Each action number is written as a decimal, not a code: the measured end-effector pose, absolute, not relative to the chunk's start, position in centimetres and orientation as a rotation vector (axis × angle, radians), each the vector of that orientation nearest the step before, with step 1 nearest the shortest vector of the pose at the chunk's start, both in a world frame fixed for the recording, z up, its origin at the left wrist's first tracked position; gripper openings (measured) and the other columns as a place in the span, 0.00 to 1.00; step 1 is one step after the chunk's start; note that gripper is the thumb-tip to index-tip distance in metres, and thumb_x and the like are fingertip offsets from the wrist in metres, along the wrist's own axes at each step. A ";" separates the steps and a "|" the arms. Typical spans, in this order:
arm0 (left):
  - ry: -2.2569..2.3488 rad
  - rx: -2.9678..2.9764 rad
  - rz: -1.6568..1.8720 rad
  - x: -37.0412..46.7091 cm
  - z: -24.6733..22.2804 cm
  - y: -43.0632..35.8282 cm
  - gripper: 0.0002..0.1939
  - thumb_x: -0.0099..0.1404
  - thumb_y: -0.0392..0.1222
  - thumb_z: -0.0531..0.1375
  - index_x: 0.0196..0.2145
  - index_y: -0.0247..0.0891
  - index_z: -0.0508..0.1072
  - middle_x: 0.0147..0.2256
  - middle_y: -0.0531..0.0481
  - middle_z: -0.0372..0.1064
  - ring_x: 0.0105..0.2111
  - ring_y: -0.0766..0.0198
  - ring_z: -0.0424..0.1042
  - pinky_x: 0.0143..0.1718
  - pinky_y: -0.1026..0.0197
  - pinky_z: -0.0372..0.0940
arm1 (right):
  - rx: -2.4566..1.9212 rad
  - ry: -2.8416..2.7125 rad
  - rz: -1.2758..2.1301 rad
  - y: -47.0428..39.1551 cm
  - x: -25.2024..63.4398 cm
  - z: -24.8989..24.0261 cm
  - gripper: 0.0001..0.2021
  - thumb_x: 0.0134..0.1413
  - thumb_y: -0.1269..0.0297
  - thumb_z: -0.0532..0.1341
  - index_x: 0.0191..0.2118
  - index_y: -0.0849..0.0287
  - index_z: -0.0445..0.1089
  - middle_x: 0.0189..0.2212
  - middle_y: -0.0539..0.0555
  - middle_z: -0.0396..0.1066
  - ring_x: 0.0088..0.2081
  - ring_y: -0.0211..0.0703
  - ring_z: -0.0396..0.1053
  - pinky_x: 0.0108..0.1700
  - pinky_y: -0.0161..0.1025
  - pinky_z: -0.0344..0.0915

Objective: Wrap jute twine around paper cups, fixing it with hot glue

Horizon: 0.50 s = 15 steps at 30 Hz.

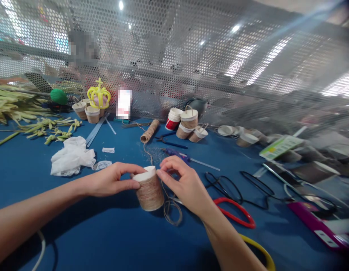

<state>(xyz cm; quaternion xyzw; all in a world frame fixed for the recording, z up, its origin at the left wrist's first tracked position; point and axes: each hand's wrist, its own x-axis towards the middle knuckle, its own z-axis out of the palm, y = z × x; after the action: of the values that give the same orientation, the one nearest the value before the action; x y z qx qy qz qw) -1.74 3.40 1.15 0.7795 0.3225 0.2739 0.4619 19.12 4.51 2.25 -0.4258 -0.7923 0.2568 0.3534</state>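
A white paper cup (149, 192), its side wrapped in brown twine, is tilted just above the blue tabletop. My left hand (118, 178) grips its rim, thumb outside and fingers reaching inside. At the cup's right edge, my right hand (180, 178) pinches with thumb and forefinger; the twine (172, 216) hangs in loops beside these fingertips, but what exactly they hold is hidden. A twine spool (150, 131) lies behind the cup, and a strand runs from it towards the cup. Just behind my right hand is a blue glue gun (176, 153) with a clear glue stick.
Scissors with red (236, 213) and yellow handles lie to the right, near black cables (228, 188) and a purple power strip (318, 226). Pliers (173, 142) and small twine-wrapped buckets (188, 119) stand at the back. Crumpled white cloth (72, 156) and leafy stems (50, 128) are left.
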 end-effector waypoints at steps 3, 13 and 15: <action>0.742 1.855 0.655 -1.9 1.1 3.4 0.13 0.60 0.38 0.55 0.44 0.35 0.68 0.43 0.47 0.69 0.41 0.62 0.67 0.43 0.64 0.61 | -1.014 -2.032 0.901 4.6 19.3 2.3 0.06 0.51 0.66 0.56 0.25 0.58 0.61 0.43 0.55 0.66 0.45 0.42 0.63 0.47 0.41 0.58; 0.689 1.711 0.620 -2.3 1.0 4.1 0.10 0.59 0.35 0.55 0.40 0.33 0.69 0.38 0.48 0.70 0.37 0.65 0.67 0.41 0.64 0.61 | -0.949 -1.989 1.247 4.8 19.6 2.3 0.07 0.49 0.68 0.56 0.24 0.58 0.58 0.33 0.52 0.67 0.37 0.39 0.65 0.40 0.39 0.62; 0.703 1.739 0.614 -2.3 0.8 4.3 0.09 0.59 0.35 0.55 0.39 0.33 0.69 0.37 0.49 0.70 0.37 0.65 0.67 0.41 0.64 0.61 | -0.957 -2.002 1.228 4.8 19.5 2.2 0.06 0.49 0.69 0.56 0.24 0.58 0.58 0.32 0.51 0.66 0.37 0.39 0.65 0.40 0.38 0.62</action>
<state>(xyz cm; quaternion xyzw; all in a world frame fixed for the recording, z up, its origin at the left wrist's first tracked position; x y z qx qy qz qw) -2.35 4.28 0.84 0.7351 0.2971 0.2597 0.5512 19.53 4.84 2.20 -0.3603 -0.7536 0.4620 0.2980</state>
